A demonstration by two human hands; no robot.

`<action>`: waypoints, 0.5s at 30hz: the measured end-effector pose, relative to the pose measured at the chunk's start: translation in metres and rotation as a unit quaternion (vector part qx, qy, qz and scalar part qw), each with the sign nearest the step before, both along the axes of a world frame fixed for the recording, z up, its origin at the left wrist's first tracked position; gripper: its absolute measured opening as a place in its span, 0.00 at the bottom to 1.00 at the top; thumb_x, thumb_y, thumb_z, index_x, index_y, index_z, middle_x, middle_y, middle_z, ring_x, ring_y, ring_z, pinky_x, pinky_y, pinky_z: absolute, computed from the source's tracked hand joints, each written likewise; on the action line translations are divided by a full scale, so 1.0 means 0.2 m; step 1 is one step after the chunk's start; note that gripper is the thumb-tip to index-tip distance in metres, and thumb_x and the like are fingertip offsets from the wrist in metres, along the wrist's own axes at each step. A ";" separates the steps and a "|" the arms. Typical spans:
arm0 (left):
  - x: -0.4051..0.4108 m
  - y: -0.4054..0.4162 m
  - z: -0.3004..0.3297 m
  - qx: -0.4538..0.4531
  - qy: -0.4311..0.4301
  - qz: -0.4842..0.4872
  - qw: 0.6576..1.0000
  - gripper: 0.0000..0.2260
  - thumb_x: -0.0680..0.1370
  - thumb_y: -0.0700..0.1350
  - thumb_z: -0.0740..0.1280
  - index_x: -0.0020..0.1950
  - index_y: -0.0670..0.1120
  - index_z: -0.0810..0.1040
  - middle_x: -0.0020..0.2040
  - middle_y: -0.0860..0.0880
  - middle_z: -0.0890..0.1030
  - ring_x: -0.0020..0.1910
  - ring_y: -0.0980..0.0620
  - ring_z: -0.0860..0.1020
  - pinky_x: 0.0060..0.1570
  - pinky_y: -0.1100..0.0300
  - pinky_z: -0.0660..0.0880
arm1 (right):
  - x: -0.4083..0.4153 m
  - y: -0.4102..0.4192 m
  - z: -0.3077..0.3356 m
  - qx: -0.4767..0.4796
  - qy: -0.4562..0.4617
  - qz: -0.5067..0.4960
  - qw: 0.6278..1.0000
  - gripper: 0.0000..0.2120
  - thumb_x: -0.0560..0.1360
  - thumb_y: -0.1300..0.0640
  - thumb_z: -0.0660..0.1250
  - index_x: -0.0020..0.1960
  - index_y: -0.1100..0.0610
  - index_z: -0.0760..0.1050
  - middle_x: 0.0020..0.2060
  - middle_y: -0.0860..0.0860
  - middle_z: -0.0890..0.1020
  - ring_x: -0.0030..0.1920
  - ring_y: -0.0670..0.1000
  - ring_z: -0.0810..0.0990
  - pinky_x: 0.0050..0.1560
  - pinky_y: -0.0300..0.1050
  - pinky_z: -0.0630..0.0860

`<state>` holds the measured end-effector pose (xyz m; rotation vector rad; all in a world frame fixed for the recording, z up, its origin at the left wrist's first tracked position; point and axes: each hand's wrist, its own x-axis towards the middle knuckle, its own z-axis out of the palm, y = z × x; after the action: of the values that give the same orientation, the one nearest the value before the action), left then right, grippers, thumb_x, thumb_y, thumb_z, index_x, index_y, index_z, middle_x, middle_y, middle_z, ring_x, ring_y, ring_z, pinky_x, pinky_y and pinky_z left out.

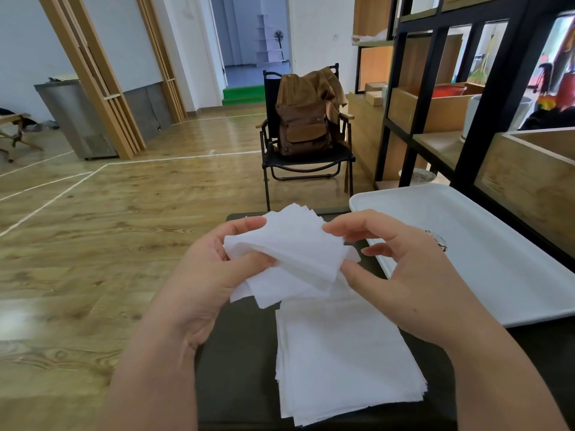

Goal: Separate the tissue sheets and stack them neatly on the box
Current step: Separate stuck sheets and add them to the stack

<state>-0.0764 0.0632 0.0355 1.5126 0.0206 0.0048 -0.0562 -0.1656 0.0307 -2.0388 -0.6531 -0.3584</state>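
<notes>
the bundle of tissue sheets [289,253] is white, thin and slightly fanned, its corners splayed at the far edge and a few loose sheets drooping at the near left. it is held up in the air above the far end of the dark box [236,353]. the left hand [205,275] grips the bundle's left side, thumb on top and fingers curled under. the right hand [401,269] pinches the right edge between thumb and forefinger, the other fingers bent and spread.

nearer, a flat stack of white sheets [345,362] lies on the box top, edges roughly squared but a little staggered at the near right corner. a white tray [485,262] sits just right of the box, with a small dark printed mark too blurred to read.

the box's near edge is cut off by the frame, and both forearms cover parts of its top. how many sheets are in the bundle cannot be told. far off stands a black chair [308,163] with a brown backpack [303,126].
</notes>
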 end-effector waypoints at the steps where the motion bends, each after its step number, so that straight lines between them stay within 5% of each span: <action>1: 0.00 0.00 0.00 -0.005 0.000 0.001 1.000 0.30 0.59 0.41 0.75 0.61 0.48 0.78 0.49 0.45 0.86 0.42 0.49 0.86 0.34 0.62 0.80 | -0.01 0.00 0.01 -0.004 -0.002 0.006 1.000 0.19 0.72 0.58 0.70 0.54 0.34 0.76 0.51 0.30 0.77 0.58 0.38 0.75 0.52 0.26 0.71; 15: -0.01 0.00 0.02 -0.012 0.009 0.013 1.000 0.25 0.63 0.40 0.76 0.60 0.49 0.80 0.50 0.46 0.86 0.44 0.48 0.86 0.36 0.63 0.80 | -0.01 0.00 0.00 0.034 0.043 0.087 0.995 0.30 0.69 0.55 0.65 0.67 0.33 0.65 0.61 0.33 0.72 0.67 0.40 0.68 0.58 0.39 0.70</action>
<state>-0.0792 0.0635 0.0387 1.4887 0.0544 0.0119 -0.0586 -0.1658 0.0310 -1.9053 -0.7481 -0.1871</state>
